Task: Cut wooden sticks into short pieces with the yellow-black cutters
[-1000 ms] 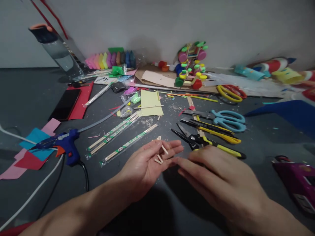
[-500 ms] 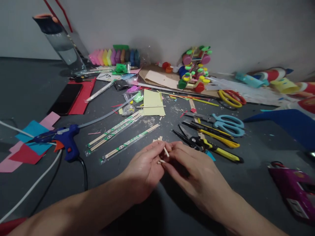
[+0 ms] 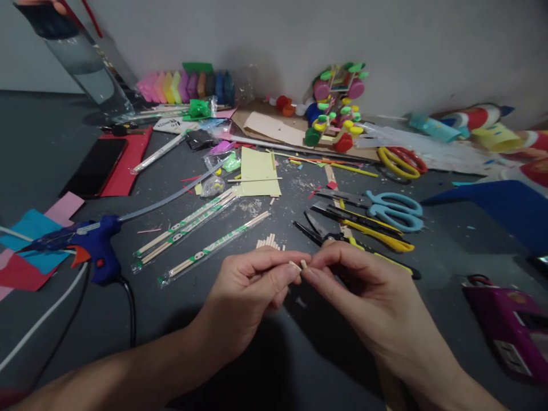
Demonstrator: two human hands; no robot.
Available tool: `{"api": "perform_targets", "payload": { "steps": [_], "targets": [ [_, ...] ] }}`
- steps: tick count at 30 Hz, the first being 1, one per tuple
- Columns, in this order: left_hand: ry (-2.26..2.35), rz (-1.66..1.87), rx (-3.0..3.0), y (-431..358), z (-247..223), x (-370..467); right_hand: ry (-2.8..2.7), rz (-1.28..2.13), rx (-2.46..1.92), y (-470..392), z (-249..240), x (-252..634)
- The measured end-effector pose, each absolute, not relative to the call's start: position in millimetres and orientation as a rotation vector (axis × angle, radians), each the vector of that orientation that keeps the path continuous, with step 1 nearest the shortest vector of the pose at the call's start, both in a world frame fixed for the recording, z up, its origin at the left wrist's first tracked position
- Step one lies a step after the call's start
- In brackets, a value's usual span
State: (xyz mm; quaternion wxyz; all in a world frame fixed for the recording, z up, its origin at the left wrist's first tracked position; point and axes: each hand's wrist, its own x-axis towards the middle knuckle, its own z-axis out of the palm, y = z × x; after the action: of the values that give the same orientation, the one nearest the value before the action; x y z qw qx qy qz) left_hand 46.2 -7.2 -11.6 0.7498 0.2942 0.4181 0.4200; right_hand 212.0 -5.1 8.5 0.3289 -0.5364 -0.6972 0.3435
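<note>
Between thumb and forefinger, my left hand (image 3: 252, 291) pinches a short piece of wooden stick (image 3: 294, 266). My right hand (image 3: 363, 297) pinches another short stick piece (image 3: 303, 265), its end close beside the first one. The fingertips of both hands almost meet over the dark table. Just beyond my left hand lies a small row of cut stick pieces (image 3: 269, 241), partly hidden by the fingers. Past my right hand rest black-and-yellow cutters (image 3: 327, 231), whose handle is partly covered by that hand.
Wrapped chopsticks (image 3: 218, 245) lie ahead on the left, with a blue glue gun (image 3: 100, 240) farther left. Blue-handled scissors (image 3: 394, 211) and yellow-handled scissors (image 3: 381, 231) are at right. Small model cars (image 3: 336, 128) stand by the wall. A purple packet (image 3: 505, 325) lies far right.
My hands have drawn slightly apart, and the left has turned from a cupped palm to a pinch. The stick pieces are now held at the fingertips. The view has shifted a little right.
</note>
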Motion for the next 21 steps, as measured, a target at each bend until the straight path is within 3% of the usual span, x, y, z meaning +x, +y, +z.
{"api": "perform_targets", "payload": {
  "steps": [6, 12, 16, 21],
  "targets": [
    [0.996, 0.98, 0.83, -8.3, -9.9, 47.4, -2.152, 0.441, -1.216, -8.8, 5.5, 216.9],
    [1.052, 0.927, 0.748, -7.3, -10.2, 49.8, -2.292, 0.189, -1.119, -12.3, 2.2, 219.7],
    [1.038, 0.94, 0.756, -5.9, -8.3, 49.5, -2.248, 0.274, -1.124, -11.2, 2.6, 220.0],
    [0.907, 0.991, 0.627, -5.1, -10.5, 47.7, -2.034, 0.703, -1.194, -6.4, 6.9, 215.3]
  ]
}}
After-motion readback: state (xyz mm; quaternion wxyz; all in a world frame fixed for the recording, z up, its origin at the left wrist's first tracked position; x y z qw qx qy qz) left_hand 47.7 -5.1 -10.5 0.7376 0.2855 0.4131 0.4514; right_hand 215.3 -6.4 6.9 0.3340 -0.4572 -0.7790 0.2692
